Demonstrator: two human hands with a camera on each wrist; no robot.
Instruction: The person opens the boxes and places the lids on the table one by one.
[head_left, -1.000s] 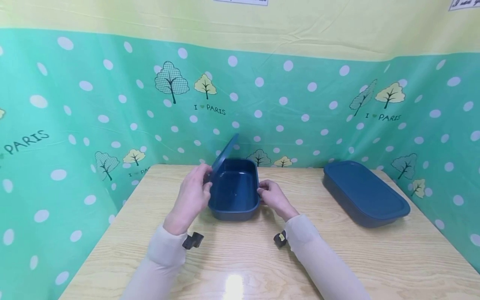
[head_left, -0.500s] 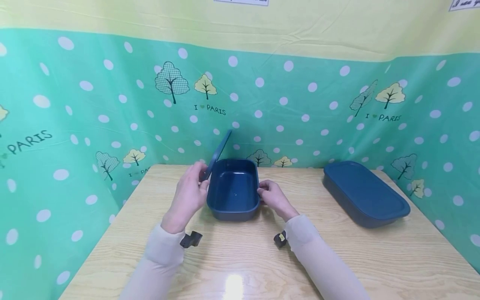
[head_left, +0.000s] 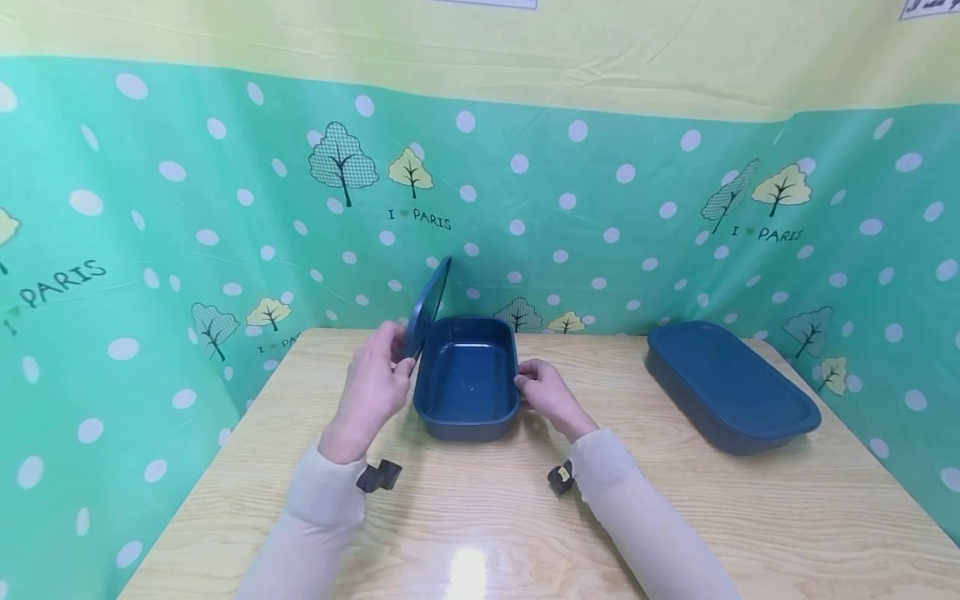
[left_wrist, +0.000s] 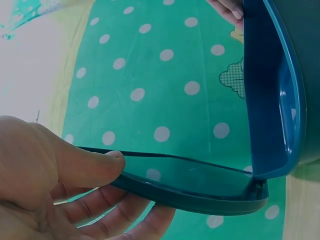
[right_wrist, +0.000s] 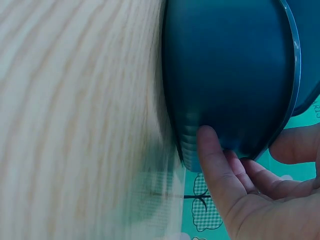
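On table (head_left: 780,517), lidded container (head_left: 731,385) well apart, right of open box (head_left: 468,379)

In the head view, two signs (head_left: 491,2) are cut off at the top edge, their lettering incomplete. Left of centre, the tilted lid (head_left: 426,308) hides some fingertips of the left hand (head_left: 371,392). A pale speck (head_left: 471,389) inside the open box (head_left: 467,430) is too small to identify. At right, the inside of the covered box (head_left: 690,398) is hidden. Both sleeves (head_left: 645,517) run off the bottom edge. In the right wrist view, the open box runs past the top edge.
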